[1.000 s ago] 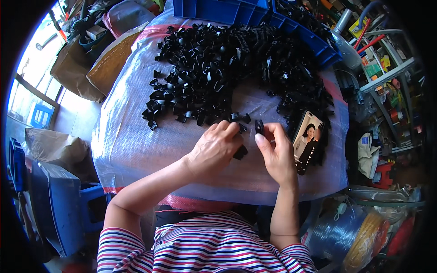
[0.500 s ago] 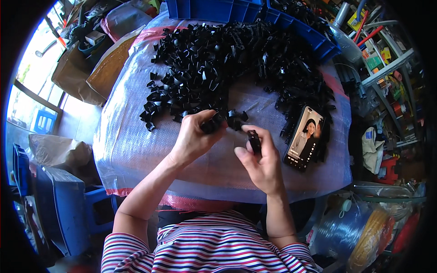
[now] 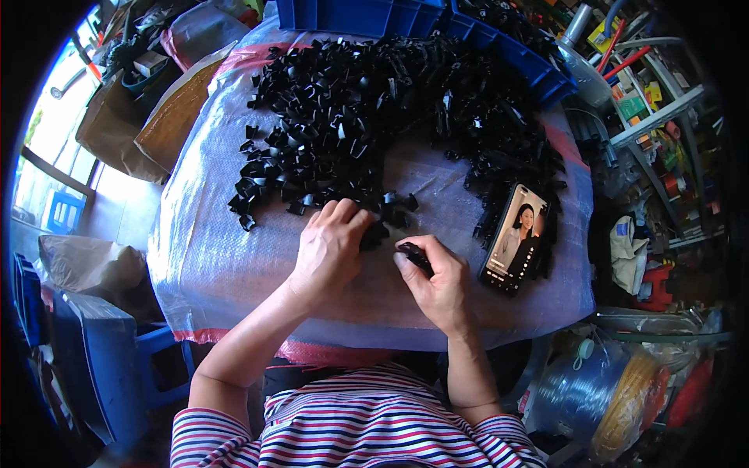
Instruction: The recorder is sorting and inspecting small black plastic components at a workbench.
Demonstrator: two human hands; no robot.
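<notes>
we pinch a black part [image 3: 417, 256] with our right hand [image 3: 443, 287]. our left hand [image 3: 331, 248] curls beside the black pile [image 3: 328, 129]; we cannot tell its grip.

My left hand [image 3: 334, 243]: one, back uppermost, fingers bent down, tips hidden. My right hand [image 3: 441, 287]: one, thumb and bent forefinger in a pinch. Left forearm [image 3: 250, 339]: bare, slanting over the near edge of the woven sheet [image 3: 214, 288]. Right forearm [image 3: 470, 370]: bare, steeper.

We locate the parts pile [image 3: 320, 132] on the sheet [image 3: 203, 249], before the crates [image 3: 359, 17]. The phone [image 3: 516, 239] lies at our right.
</notes>
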